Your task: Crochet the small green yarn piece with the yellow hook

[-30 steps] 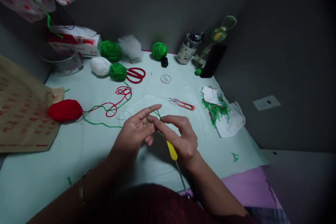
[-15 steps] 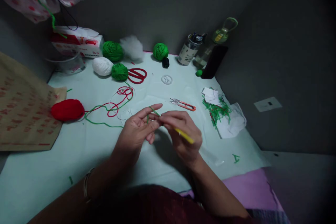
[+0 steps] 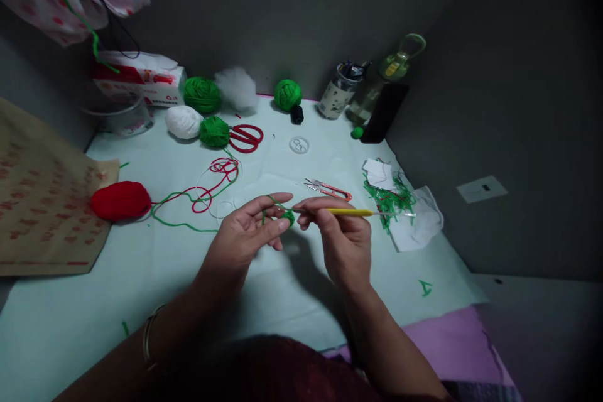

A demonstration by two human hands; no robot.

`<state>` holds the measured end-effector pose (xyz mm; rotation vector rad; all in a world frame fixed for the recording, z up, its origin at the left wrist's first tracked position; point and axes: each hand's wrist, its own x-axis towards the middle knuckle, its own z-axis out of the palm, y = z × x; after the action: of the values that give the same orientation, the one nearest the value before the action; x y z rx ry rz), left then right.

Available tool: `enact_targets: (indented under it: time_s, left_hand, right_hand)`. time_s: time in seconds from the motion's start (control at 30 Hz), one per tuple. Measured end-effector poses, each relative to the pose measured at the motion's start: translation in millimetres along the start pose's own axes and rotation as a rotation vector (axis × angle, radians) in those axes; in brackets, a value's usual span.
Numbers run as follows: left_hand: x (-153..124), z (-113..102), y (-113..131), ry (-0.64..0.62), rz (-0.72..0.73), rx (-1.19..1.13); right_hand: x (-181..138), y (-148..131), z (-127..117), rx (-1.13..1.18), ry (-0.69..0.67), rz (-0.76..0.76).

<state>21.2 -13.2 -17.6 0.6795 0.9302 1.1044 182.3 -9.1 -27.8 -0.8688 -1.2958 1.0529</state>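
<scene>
My left hand (image 3: pixel 247 226) pinches a small green crochet piece (image 3: pixel 288 218) between thumb and fingers. Green yarn runs over its raised index finger and trails left across the table. My right hand (image 3: pixel 346 239) is closed on a crochet hook (image 3: pixel 351 212) with a yellow grip, held nearly level. The hook's tip meets the yarn at the top of the green piece; the exact stitch is too small to make out. Just beyond my hands lie orange thread snips (image 3: pixel 328 189), blades apart.
A red yarn ball (image 3: pixel 121 200) sits by a paper bag (image 3: pixel 47 201) on the left. Green yarn balls (image 3: pixel 202 95), a white yarn ball (image 3: pixel 183 122) and red-handled scissors (image 3: pixel 245 138) lie farther back. Green yarn scraps (image 3: pixel 396 201), a pen cup (image 3: pixel 335 93) and a bottle (image 3: pixel 372 94) stand right.
My right hand has moved slightly right and turned, bringing the hook from slanting down to nearly level. The green piece now shows between my hands. My left hand has barely moved.
</scene>
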Motion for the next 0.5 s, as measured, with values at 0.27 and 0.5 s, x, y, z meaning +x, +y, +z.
enact_targets:
  time_s: [0.27, 0.5]
  left_hand:
    - [-2.4, -0.8, 3.6, -0.041, -0.007, 0.036]
    - [-2.6, -3.3, 4.2, -0.084, -0.044, 0.016]
  right_hand:
    - [0.4, 1.0, -3.9, 0.106, -0.063, 0.045]
    - [-1.5, 0.1, 0.1, 0.174, -0.024, 0.068]
